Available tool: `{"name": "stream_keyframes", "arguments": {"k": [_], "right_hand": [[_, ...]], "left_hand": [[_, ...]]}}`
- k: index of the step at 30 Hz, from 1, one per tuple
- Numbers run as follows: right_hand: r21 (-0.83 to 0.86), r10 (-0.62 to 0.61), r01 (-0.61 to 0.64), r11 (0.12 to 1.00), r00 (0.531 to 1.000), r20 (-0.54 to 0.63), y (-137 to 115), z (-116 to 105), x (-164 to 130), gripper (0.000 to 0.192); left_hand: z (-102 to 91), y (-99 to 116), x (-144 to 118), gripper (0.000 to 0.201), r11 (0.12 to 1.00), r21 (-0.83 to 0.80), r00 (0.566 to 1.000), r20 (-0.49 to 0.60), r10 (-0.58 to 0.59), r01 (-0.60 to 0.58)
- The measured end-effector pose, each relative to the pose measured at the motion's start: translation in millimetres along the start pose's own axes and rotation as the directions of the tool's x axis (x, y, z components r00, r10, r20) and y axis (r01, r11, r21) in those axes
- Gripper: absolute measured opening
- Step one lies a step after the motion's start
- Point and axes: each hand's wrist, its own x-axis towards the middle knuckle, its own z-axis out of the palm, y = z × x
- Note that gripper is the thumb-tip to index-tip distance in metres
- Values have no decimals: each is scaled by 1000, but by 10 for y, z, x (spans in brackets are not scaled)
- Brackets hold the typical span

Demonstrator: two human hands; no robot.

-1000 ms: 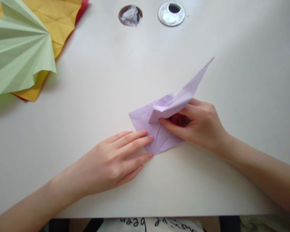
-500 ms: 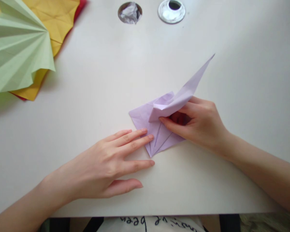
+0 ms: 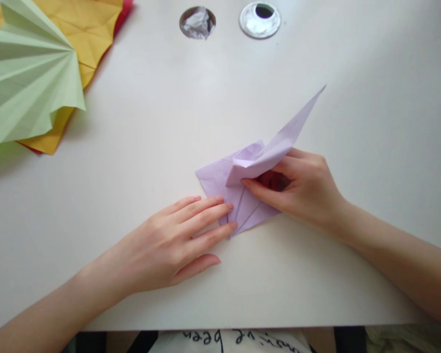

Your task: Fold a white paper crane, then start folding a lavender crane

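A folded sheet of lilac origami paper (image 3: 253,215) lies near the middle of the white table, with one long pointed flap raised toward the upper right. My right hand (image 3: 303,184) pinches this flap from its right side; the thumb presses near the fold and the other fingers are partly hidden behind the paper. Flat on the lower left part of the sheet rest the fingertips of my left hand (image 3: 183,240), its fingers stretched out and its thumb on the table. Crease lines fan out from the sheet's bottom corner beside those fingertips.
At the upper left, a pleated pale green paper (image 3: 33,83) overlaps a creased yellow paper (image 3: 88,34), with red paper (image 3: 127,7) beneath. A round hole with crumpled paper (image 3: 198,23) and a silver grommet cap (image 3: 259,20) are at the back. The table edge (image 3: 220,327) runs nearby.
My left index finger has moved up onto the paper's bottom corner, and the left thumb has shifted up too. The right hand keeps its pinch on the flap.
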Motion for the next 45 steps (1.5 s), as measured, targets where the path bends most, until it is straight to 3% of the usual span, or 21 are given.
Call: {"name": "stream_keyframes", "arguments": {"k": [27, 45], "right_hand": [[-29, 9, -9, 1000, 1000, 8, -13, 3, -3, 9], [-6, -28, 28, 1000, 1000, -4, 2, 15, 7, 7]], "left_hand": [[24, -36, -12, 31, 999, -40, 999, -42, 27, -28], [34, -11, 4, 37, 999, 37, 999, -28, 22, -21]]}}
